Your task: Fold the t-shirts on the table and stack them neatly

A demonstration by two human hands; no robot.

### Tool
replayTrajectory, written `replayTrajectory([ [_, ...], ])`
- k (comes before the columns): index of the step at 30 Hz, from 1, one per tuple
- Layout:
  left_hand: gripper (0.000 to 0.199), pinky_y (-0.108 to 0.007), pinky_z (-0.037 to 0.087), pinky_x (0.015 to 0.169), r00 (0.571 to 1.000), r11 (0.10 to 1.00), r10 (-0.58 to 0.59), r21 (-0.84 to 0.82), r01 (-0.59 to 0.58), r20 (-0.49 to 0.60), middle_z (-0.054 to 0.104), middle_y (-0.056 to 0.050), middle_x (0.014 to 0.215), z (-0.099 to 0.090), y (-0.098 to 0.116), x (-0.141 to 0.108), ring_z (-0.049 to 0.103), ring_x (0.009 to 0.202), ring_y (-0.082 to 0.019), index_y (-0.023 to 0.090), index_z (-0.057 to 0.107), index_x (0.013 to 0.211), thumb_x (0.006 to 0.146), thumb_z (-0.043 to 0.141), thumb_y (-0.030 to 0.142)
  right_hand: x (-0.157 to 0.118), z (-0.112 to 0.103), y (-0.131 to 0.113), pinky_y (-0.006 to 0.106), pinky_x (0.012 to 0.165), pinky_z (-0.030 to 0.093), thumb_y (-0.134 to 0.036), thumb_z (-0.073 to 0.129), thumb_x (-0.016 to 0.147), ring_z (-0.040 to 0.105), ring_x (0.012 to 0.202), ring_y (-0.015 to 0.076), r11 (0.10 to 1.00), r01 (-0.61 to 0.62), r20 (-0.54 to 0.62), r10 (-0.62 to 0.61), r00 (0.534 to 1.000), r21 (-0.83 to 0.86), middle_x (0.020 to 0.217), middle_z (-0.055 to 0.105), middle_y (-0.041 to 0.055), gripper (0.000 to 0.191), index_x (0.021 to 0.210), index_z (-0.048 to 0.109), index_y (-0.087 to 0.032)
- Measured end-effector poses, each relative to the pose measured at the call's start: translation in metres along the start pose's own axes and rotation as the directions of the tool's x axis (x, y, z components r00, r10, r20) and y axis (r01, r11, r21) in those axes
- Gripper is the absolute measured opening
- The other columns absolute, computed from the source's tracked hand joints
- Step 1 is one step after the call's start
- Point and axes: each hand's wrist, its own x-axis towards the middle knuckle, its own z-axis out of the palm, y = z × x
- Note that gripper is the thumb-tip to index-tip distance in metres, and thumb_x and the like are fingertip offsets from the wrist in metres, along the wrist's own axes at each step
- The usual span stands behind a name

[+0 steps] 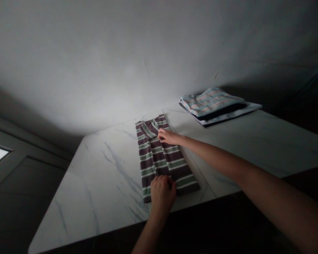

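A striped shirt in dark brown, green and white lies on the marble-patterned table, folded into a long narrow strip. Near its far end, my right hand pinches the cloth beside a small turned-over part. My left hand rests on the near end with curled fingers closed on the fabric; the fingertips are partly hidden. The shirt's far edge lies close to the wall.
Several folded garments lie stacked at the back right, a light blue striped one on top. The marble-patterned table meets a grey wall. A panelled door stands at the left.
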Motion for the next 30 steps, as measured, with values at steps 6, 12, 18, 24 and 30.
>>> replayTrajectory([
  [6,0.009,-0.035,0.045,0.083,0.998,0.999,0.011,0.036,-0.013,0.067,0.073,-0.006,0.088,-0.005,0.003,0.005,0.065,0.093,-0.024,0.019,0.068,0.078,0.084,0.062,0.022,-0.03,0.015,-0.013,0.035,0.087,0.051,-0.014,0.057,0.092,0.062,0.094,0.02,0.997,-0.071,-0.121,0.067,0.99,-0.03,0.106,0.06,0.0081,0.013,0.101,0.066,-0.017],
  [12,0.008,-0.035,0.044,0.084,0.991,0.995,0.055,0.075,-0.065,0.123,0.073,-0.005,0.09,-0.01,0.003,0.009,0.065,0.095,-0.024,0.02,0.07,0.082,0.084,0.063,0.023,-0.045,0.023,-0.016,0.05,0.105,0.044,-0.031,0.054,0.096,0.051,0.125,0.0295,0.992,-0.011,-0.092,-0.001,0.996,-0.128,0.133,0.054,0.017,0.042,0.134,0.056,-0.014],
  [18,0.008,-0.033,0.044,0.085,0.977,0.989,0.103,0.084,-0.12,0.189,0.074,-0.005,0.09,-0.016,0.001,0.015,0.066,0.094,-0.023,0.021,0.071,0.082,0.084,0.065,0.026,-0.045,0.022,-0.015,0.054,0.117,0.028,-0.064,0.056,0.088,0.031,0.144,0.0364,0.982,-0.016,0.051,0.026,0.998,-0.187,0.153,0.038,0.0215,0.084,0.149,0.039,-0.009],
  [24,0.01,-0.032,0.043,0.082,0.98,0.993,0.091,0.057,-0.103,0.178,0.074,-0.004,0.087,-0.014,-0.003,0.015,0.066,0.092,-0.022,0.021,0.073,0.081,0.085,0.066,0.026,-0.062,0.03,-0.038,0.053,0.117,0.03,-0.058,0.045,0.096,0.03,0.146,0.0346,0.984,-0.07,-0.034,0.065,0.997,-0.163,0.156,0.033,0.0223,0.073,0.15,0.038,-0.009],
  [30,0.009,-0.032,0.044,0.079,0.984,0.993,0.107,0.036,-0.113,0.145,0.072,-0.004,0.082,-0.011,-0.004,0.014,0.066,0.088,-0.022,0.02,0.073,0.08,0.084,0.067,0.025,-0.107,0.039,-0.081,0.051,0.118,0.03,-0.046,0.043,0.1,0.025,0.148,0.0321,0.992,-0.047,0.037,0.052,0.998,-0.118,0.157,0.031,0.0227,0.064,0.149,0.038,-0.006],
])
